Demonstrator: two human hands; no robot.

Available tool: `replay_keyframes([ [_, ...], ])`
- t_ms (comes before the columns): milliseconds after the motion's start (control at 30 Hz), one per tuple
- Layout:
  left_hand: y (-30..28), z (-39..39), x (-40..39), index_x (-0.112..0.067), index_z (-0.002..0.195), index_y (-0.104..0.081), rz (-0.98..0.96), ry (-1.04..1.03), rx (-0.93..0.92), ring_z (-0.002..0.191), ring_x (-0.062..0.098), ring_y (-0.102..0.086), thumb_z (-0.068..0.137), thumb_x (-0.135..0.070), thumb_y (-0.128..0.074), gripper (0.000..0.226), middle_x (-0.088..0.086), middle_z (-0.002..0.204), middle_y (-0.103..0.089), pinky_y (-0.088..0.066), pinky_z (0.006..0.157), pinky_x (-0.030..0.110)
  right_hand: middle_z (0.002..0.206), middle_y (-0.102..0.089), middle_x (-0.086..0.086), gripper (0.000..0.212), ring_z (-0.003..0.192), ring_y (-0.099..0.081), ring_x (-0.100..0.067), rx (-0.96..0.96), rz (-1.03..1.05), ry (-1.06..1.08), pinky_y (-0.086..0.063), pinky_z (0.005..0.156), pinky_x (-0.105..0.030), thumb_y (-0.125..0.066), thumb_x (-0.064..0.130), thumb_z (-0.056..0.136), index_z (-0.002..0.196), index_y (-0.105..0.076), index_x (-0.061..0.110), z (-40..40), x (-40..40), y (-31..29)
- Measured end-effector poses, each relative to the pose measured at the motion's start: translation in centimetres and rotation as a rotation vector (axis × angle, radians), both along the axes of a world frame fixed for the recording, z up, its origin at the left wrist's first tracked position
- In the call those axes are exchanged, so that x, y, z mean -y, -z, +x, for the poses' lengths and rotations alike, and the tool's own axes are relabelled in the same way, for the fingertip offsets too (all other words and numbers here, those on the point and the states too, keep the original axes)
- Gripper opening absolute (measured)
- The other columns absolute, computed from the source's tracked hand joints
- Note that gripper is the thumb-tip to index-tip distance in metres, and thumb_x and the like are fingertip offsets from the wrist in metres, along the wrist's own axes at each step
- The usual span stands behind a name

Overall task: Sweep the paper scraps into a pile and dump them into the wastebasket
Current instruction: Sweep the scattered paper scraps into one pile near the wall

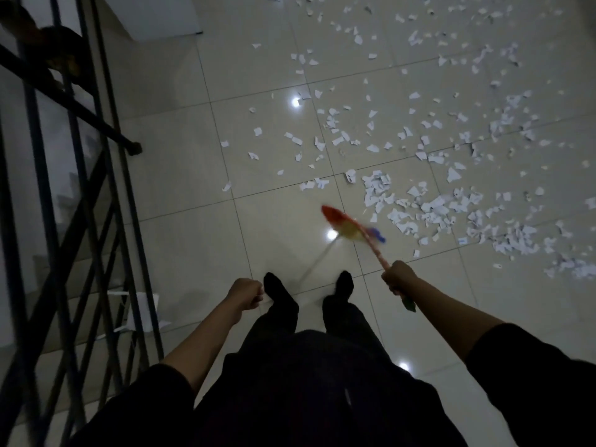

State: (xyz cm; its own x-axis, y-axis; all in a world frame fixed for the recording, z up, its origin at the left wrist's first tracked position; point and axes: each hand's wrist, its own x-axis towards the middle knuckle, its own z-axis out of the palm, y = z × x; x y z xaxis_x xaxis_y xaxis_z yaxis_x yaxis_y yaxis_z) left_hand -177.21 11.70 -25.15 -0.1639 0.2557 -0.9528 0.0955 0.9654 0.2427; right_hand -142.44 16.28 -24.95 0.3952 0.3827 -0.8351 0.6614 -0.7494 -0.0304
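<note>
A: Starting at the left edge of the frame, what is there?

B: A dark metal railing (80, 195) runs down the left side, and behind its bars at lower left sits something white (142, 312), maybe a bag or a bin. I cannot tell whether it is the wastebasket.

A: And the hands?

B: The left hand (246, 293), at lower centre, is curled closed. A thin pale rod (317, 259) slants from near it up toward the broom, but the blur hides whether the fingers hold it. The right hand (398, 277), right of centre, grips the pink handle of a small multicoloured broom (350, 229), whose blurred head hovers at the tiled floor (180, 175) in mid frame.

A: Where are the paper scraps?

B: The paper scraps (451, 208) cover the floor across the upper right and right. A denser band lies just right of the broom head, while loose bits reach toward the upper centre.

A: How should the sweep go?

B: I would judge short, low strokes best, since light paper flutters. Pull the outliers at upper centre in toward the dense band first, keep the bristles pressed flat, and work toward one spot rather than scattering rightward.
</note>
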Motion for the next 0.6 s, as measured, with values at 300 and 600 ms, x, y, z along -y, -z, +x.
replay_keyframes([
  [300, 0.4, -0.7, -1.7, -0.002, 0.080, -0.059, 0.006, -0.023, 0.041, 0.057, 0.017, -0.052, 0.092, -0.005, -0.053, 0.014, 0.010, 0.069, -0.058, -0.043, 0.054, 0.025, 0.075, -0.056, -0.011, 0.011, 0.056, -0.055, -0.019, -0.171, 0.184, 0.069, -0.045, 0.045, -0.026, -0.056, 0.010, 0.089, 0.087, -0.052, 0.000, -6.2, -3.1, -3.3],
  [600, 0.4, -1.0, -6.3, -0.003, 0.078, -0.059, 0.007, -0.026, 0.056, 0.060, 0.017, -0.054, 0.092, -0.006, -0.051, 0.016, 0.010, 0.071, -0.059, -0.046, 0.056, 0.026, 0.066, -0.052, -0.005, 0.008, 0.042, -0.043, -0.009, -0.652, 0.012, 0.263, -0.038, 0.040, -0.020, -0.058, 0.006, 0.089, 0.093, -0.061, 0.000, -14.7, -9.5, -3.8],
])
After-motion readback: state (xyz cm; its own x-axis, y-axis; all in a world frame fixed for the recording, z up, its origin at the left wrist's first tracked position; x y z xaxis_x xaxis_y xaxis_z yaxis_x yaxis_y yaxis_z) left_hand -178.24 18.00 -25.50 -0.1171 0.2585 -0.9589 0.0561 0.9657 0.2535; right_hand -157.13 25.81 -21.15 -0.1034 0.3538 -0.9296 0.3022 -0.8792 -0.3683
